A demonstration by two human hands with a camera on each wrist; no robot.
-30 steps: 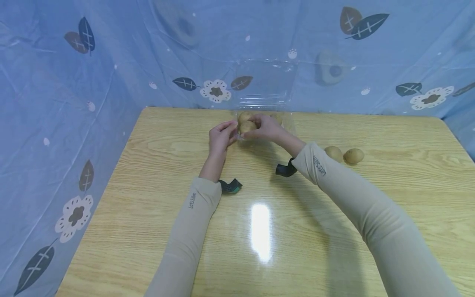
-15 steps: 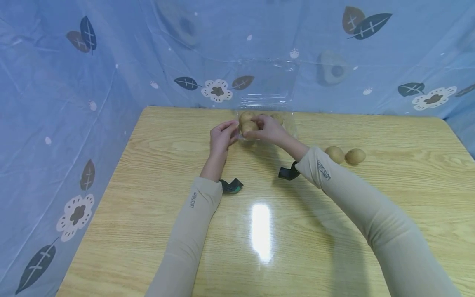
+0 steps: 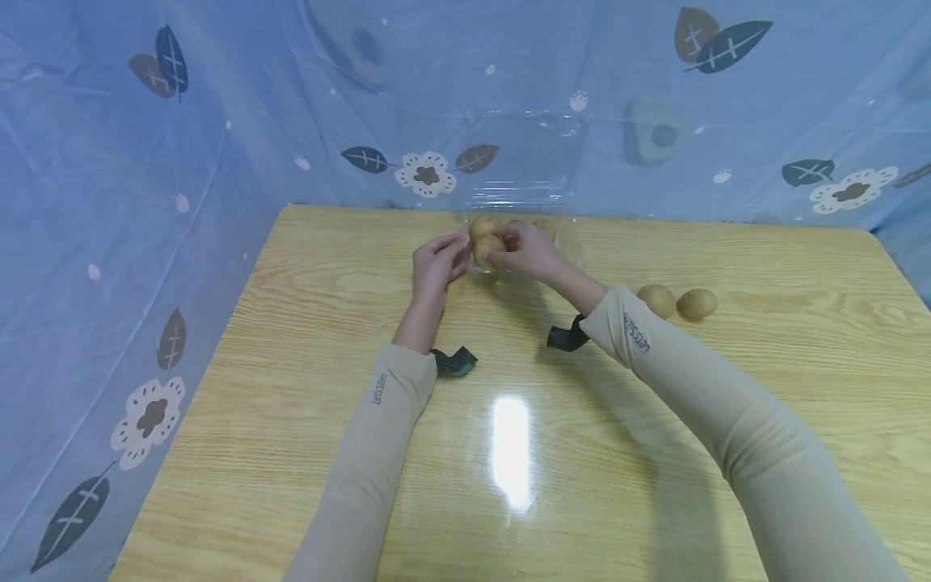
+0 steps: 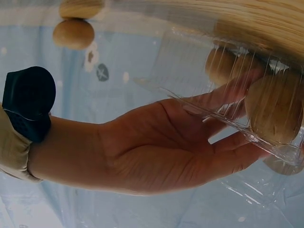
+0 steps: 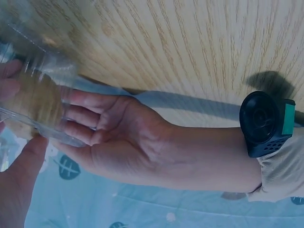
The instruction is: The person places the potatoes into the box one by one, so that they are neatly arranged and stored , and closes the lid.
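A clear plastic clamshell box (image 3: 571, 242) stands at the table's far middle, its lid (image 3: 527, 153) raised against the curtain, with brown kiwi-like fruit inside. My right hand (image 3: 512, 246) pinches one brown fruit (image 3: 486, 245) between thumb and fingers at the box's front left corner. The left wrist view shows that hand (image 4: 180, 152) reaching in beside the fruit (image 4: 275, 107). My left hand (image 3: 444, 259) rests with straight fingers against the box's left side; in the right wrist view its palm (image 5: 114, 137) faces the box wall (image 5: 52, 61) and the fruit (image 5: 35, 102).
Two more brown fruits (image 3: 657, 300) (image 3: 697, 303) lie on the wooden table (image 3: 291, 404) to the right of the box. A blue patterned curtain (image 3: 145, 162) closes off the back and left sides. A lamp glare sits on the near middle.
Almost nothing differs. Both hands stay at the box's left end, and the right hand still has the fruit at the front left corner.
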